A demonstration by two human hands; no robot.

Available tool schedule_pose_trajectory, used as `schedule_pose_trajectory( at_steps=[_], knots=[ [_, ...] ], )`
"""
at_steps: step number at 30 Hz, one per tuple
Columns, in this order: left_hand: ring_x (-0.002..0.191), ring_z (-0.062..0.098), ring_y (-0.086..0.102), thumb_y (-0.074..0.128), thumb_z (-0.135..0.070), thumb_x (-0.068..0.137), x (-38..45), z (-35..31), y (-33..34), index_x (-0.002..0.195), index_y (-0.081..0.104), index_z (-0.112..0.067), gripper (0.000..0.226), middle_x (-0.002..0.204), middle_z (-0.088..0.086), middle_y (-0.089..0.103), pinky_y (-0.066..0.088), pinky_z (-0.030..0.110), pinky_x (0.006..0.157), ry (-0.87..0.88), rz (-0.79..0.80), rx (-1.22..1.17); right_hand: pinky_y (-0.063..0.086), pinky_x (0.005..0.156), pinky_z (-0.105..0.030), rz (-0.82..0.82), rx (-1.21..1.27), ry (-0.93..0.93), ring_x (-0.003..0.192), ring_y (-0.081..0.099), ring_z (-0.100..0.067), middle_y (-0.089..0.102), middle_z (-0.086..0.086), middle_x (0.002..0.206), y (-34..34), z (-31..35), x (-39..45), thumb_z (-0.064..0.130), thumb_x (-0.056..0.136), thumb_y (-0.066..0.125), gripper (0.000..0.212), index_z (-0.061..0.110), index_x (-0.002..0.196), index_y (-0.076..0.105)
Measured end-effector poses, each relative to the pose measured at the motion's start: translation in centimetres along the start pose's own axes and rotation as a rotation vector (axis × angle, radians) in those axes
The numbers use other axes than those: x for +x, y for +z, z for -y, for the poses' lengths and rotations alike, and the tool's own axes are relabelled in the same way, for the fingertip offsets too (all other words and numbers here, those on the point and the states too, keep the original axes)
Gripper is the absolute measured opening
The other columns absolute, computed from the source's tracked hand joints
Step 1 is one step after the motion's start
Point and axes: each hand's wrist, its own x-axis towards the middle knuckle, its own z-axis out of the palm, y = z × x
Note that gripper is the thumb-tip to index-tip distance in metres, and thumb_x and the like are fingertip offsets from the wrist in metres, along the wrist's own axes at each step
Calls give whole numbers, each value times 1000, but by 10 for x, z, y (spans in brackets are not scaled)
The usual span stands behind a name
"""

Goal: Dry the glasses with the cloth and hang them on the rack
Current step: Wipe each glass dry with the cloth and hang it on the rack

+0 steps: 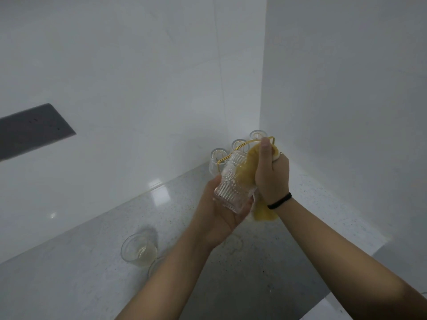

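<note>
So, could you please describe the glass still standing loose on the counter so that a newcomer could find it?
Start at the speckled grey counter and look to its near left part, left of the person's left forearm. The smooth clear glass stands there alone, unlike the ribbed glass in hand or those on the gold rack.

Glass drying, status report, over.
Left hand cradles ribbed glass. Right hand works cloth inside it. Three glasses hang on rack; nothing blocking.
</note>
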Motion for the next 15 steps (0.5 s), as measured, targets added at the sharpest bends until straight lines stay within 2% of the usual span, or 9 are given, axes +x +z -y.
schedule_pose_trajectory(
  at_steps=[1,3,4,6,8,10,12,13,15],
  knots=[
    [84,23,67,62,-47,82,1,0,-2,122,62,-8,56,124,17,57,60,28,67,-63,10,-19,20,36,-10,-3,2,-4,30,34,-4,35,9,30,0,-1,1,39,90,39,49,22,46,29],
    [88,24,67,59,-56,82,5,5,-1,127,56,-11,64,127,16,58,59,28,63,-23,-94,205,22,34,-12,-21,-99,4,30,37,-5,33,7,31,3,-3,4,35,96,40,53,22,45,29],
    [94,22,67,59,-56,80,8,9,-1,130,49,-15,65,128,13,58,59,29,66,72,-181,383,24,34,-13,-36,-161,21,31,38,-6,32,9,33,3,-3,7,33,97,39,55,20,45,30],
    [98,8,67,67,-47,74,11,17,-3,127,36,-30,64,123,-2,57,58,26,73,353,-299,778,27,35,-15,-60,-232,82,34,35,-7,33,5,40,3,-2,12,35,98,35,56,18,45,31],
    [95,4,67,75,-37,70,15,22,-8,122,35,-35,65,118,-8,56,57,24,73,503,-318,930,27,35,-15,-62,-219,136,37,33,-6,33,5,41,2,-3,13,37,98,34,56,17,46,31],
    [89,15,70,72,-35,74,18,18,-6,128,40,-22,64,119,4,60,57,25,67,388,-268,706,24,36,-13,-59,-128,132,33,32,-5,31,10,37,-4,-7,12,37,98,35,55,18,46,29],
    [77,22,69,66,-41,80,15,11,0,133,46,-10,65,119,16,61,58,25,60,84,-123,224,20,37,-11,-50,9,85,31,28,-4,28,10,31,-10,-10,12,31,98,37,53,20,47,27],
    [72,21,67,62,-45,82,14,10,1,133,49,-7,65,116,18,60,57,25,58,-39,-70,76,19,37,-11,-49,49,69,31,26,-4,27,9,30,-13,-10,13,28,98,37,53,21,47,27],
    [73,20,68,56,-49,85,18,10,4,128,53,-9,59,111,16,63,58,25,57,-108,-19,107,19,37,-12,-75,63,81,31,25,-4,27,10,29,-16,-9,18,27,99,38,54,21,47,26]
  ],
)
